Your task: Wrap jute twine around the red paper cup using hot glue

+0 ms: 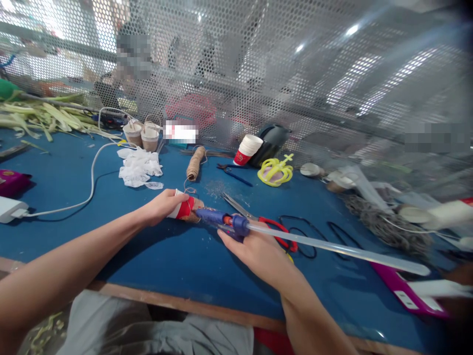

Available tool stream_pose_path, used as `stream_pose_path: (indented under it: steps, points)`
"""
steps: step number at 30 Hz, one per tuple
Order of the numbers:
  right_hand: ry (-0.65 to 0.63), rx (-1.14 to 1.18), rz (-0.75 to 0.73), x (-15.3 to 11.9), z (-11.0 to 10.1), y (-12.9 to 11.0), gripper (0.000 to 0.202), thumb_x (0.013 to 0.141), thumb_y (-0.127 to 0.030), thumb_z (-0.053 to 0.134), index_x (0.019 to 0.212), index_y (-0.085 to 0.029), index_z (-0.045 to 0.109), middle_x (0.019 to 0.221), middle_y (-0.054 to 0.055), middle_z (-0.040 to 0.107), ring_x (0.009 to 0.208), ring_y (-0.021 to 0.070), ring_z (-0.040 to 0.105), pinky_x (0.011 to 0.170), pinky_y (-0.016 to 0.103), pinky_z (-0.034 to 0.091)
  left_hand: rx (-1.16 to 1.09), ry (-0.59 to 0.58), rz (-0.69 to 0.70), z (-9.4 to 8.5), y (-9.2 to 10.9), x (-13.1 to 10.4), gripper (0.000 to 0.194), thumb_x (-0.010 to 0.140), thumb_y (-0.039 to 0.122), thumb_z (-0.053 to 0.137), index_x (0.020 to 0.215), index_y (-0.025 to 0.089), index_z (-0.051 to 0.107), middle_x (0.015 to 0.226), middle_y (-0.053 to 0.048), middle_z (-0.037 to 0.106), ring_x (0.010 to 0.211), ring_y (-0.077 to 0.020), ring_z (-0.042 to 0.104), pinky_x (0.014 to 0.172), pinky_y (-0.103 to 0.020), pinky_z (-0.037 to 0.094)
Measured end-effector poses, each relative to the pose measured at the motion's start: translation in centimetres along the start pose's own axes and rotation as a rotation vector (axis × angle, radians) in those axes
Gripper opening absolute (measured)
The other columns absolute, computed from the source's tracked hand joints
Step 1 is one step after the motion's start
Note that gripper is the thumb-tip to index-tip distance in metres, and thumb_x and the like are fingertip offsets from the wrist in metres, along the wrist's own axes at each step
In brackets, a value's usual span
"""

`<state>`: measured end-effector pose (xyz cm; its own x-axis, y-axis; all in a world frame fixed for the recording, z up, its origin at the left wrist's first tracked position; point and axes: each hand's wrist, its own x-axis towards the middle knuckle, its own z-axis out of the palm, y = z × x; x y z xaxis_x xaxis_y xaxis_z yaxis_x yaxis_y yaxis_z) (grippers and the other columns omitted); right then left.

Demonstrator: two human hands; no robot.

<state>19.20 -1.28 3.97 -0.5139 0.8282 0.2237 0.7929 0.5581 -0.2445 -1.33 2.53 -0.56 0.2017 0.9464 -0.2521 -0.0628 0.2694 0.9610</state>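
My left hand grips a red and white paper cup, tipped on its side, with brown twine wrapped round its far end. In my right hand is a blue hot glue gun, a long clear glue stick jutting from its back. The gun's nozzle points at the twine-covered part of the cup; whether it touches cannot be made out. Behind the cup lies a roll of brown twine, a loose strand trailing toward the cup. Scissors with red handles rest just beyond my right hand.
Pliers, stacked paper cups and a yellow crown-shaped piece stand behind. White crumpled plastic and two twine-wrapped cups sit at left. A white cable crosses the table's left side. Grey cord is heaped at right. Perforated metal mesh closes the back.
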Motion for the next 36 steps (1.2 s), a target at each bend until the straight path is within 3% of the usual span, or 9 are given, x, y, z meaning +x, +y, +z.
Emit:
stream_pose_path:
  steps: [9, 17, 23, 29, 36]
  points:
    - [-0.015, 0.024, 0.02, 0.2, -0.4, -0.1, 0.014, 0.079, -0.025, 0.045, 0.077, -0.019, 0.058, 0.076, 0.004, 0.065, 0.071, 0.0179, 0.06, 0.064, 0.027, 0.046, 0.014, -0.051, 0.015, 0.0, -0.2, 0.0, 0.032, 0.07, 0.036, 0.052, 0.082, 0.011, 0.067, 0.071, -0.005, 0.069, 0.061, -0.015, 0.059, 0.058, -0.023, 0.041]
    - [-0.013, 0.003, 0.105, 0.5, -0.3, 0.3, 0.019, 0.078, -0.03, 0.045, 0.076, -0.018, 0.06, 0.076, 0.005, 0.067, 0.074, 0.0211, 0.062, 0.067, 0.029, 0.047, 0.16, 0.016, 0.037, 0.3, 0.3, -0.3, 0.03, 0.068, 0.035, 0.051, 0.075, 0.01, 0.065, 0.06, -0.002, 0.064, 0.051, -0.0124, 0.052, 0.05, -0.021, 0.035]
    - [0.027, 0.024, 0.078, 0.7, 0.0, 0.6, 0.021, 0.078, -0.03, 0.046, 0.085, -0.019, 0.062, 0.081, 0.006, 0.068, 0.08, 0.0214, 0.063, 0.073, 0.03, 0.047, 0.189, 0.013, 0.065, 0.2, 0.2, -0.3, 0.027, 0.067, 0.037, 0.052, 0.067, 0.011, 0.062, 0.055, 0.0, 0.059, 0.048, -0.0108, 0.047, 0.048, -0.02, 0.032]
    - [0.028, 0.052, 0.1, 0.9, 0.0, 0.7, 0.019, 0.076, -0.029, 0.048, 0.08, -0.017, 0.063, 0.075, 0.006, 0.067, 0.074, 0.0213, 0.063, 0.068, 0.029, 0.048, 0.237, 0.012, 0.073, 0.1, 0.2, -0.4, 0.026, 0.068, 0.037, 0.051, 0.062, 0.013, 0.057, 0.05, 0.002, 0.053, 0.046, -0.0097, 0.042, 0.046, -0.02, 0.029]
    - [0.01, 0.148, 0.12, 1.1, -0.5, 0.8, 0.02, 0.077, -0.031, 0.048, 0.067, -0.021, 0.062, 0.052, 0.0, 0.061, 0.059, 0.0189, 0.061, 0.056, 0.027, 0.046, 0.293, -0.016, 0.123, 0.0, -0.1, -0.4, 0.024, 0.067, 0.037, 0.052, 0.065, 0.014, 0.058, 0.053, 0.0, 0.057, 0.048, -0.0125, 0.047, 0.047, -0.022, 0.032]
